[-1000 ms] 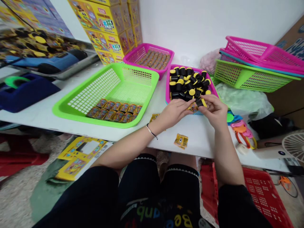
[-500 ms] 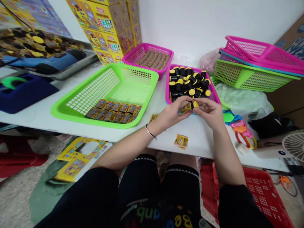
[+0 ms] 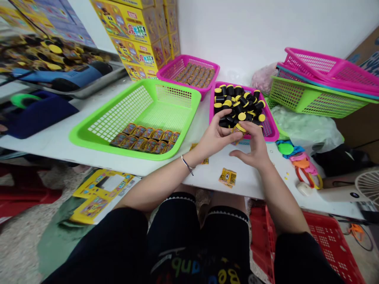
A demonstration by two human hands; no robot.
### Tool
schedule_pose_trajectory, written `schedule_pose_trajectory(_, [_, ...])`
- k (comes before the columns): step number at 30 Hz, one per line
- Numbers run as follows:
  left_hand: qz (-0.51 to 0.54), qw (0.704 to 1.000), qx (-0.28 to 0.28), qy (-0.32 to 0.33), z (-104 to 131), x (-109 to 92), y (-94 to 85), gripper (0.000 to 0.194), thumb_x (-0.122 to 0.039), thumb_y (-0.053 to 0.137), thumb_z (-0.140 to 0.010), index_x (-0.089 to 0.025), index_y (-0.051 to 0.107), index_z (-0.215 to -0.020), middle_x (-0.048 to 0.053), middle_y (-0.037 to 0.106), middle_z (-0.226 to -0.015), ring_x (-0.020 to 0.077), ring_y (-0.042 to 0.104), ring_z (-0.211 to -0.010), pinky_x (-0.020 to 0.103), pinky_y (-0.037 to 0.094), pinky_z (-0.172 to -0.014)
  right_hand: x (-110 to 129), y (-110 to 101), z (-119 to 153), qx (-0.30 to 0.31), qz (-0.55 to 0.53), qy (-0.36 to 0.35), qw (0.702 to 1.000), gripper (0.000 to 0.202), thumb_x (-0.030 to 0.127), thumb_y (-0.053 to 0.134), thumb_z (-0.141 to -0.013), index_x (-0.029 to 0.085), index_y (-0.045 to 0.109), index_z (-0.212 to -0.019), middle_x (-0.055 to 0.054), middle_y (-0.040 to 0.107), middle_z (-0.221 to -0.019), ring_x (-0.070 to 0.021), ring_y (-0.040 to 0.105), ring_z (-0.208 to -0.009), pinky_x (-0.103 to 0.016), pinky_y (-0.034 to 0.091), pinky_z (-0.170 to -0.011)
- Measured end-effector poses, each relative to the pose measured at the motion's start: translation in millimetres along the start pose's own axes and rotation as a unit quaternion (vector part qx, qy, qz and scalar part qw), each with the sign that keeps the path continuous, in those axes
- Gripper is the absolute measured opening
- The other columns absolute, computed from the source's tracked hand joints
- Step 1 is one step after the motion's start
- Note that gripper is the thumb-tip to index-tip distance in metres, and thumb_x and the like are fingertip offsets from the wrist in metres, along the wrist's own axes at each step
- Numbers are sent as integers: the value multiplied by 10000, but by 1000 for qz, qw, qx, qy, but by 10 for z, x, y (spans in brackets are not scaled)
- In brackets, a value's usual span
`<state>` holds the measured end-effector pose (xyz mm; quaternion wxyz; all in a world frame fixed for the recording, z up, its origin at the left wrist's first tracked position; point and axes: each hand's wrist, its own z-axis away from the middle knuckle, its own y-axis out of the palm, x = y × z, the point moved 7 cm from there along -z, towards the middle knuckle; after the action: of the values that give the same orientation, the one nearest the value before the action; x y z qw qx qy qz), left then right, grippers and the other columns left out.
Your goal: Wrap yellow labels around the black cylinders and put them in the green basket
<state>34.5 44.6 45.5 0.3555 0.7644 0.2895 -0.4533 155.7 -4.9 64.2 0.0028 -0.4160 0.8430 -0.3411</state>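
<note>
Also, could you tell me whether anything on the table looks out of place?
Tiny yellow scraps lie loose on the white table, to the right of the right hand; they look like stray litter, though they are too small to identify.

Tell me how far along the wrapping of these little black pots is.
Looks done: printed pots in two neat rows in the green basket.
In hand: one yellow-lidded pot, in the left hand, with the right hand's fingers at its lid; its wrapping is mostly hidden.
Apparently left: the loose heap of plain black pots, with printed wrappers lying on the table.
</note>
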Motion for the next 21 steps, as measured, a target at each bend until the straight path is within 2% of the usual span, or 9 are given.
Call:
schedule_pose_trajectory(3, [22, 999, -4, -23, -4, 19, 3, 856, -332, 869, -700, -227, 283, -1315, -39, 697, -833, 90, 665, -679, 249, 512, -720, 189, -47, 21, -73, 100, -57, 991, 644, 364, 706, -819, 273, 435, -1396, -105, 615, -1227, -291, 608, -1182, -524, 504, -990])
schedule_pose_trajectory(5, [12, 999, 22, -41, 12, 43, 51, 741, -267, 842, -700, -238, 301, -1204, -58, 663, -836, 71, 641, -670, 213, 479, -661, 291, -43, 53, -112, 134, -78, 982, 587, 274, 657, -812, 267, 450, -1362, -84, 628, -1136, -260, 633, -1084, -485, 517, -945])
schedule_pose_trajectory(8, [-39, 994, 70, -69, 66, 76, 132, 559, -183, 727, -753, -237, 290, -1098, -80, 606, -786, 68, 628, -672, 185, 436, -600, 372, 52, 89, -101, 131, -98, 981, 577, 260, 675, -795, 256, 462, -1332, -79, 645, -1126, -248, 644, -1046, -456, 530, -929])
schedule_pose_trajectory(10, [-68, 992, 81, -75, 97, 72, 149, 509, -158, 664, -770, -240, 272, -1083, -91, 583, -744, 73, 620, -651, 183, 425, -578, 387, 90, 106, -97, 116, -104, 983, 582, 256, 697, -788, 246, 471, -1324, -83, 660, -1138, -248, 649, -1052, -448, 537, -927])
schedule_pose_trajectory(14, [-53, 988, 126, -73, 137, 44, 197, 495, -200, 640, -801, -252, 239, -1086, -118, 559, -660, 67, 549, -558, 184, 398, -532, 372, 77, 122, -110, 83, -109, 984, 595, 260, 706, -769, 280, 477, -1318, -60, 695, -1096, -254, 681, -1015, -453, 547, -901])
schedule_pose_trajectory(18, [-10, 982, 165, -88, 166, 58, 229, 542, -252, 673, -801, -260, 239, -1125, -134, 532, -626, 67, 520, -524, 193, 373, -522, 339, 80, 116, -85, 41, -105, 990, 667, 288, 725, -747, 351, 449, -1351, -48, 718, -1117, -280, 698, -1012, -480, 527, -891])
schedule_pose_trajectory(21, [-22, 978, 183, -94, 180, 80, 240, 531, -278, 645, -817, -258, 233, -1151, -130, 508, -623, 74, 504, -535, 200, 366, -530, 331, 60, 141, -89, 60, -110, 988, 611, 311, 725, -759, 348, 493, -1323, -50, 733, -1103, -283, 699, -1001, -491, 524, -900])
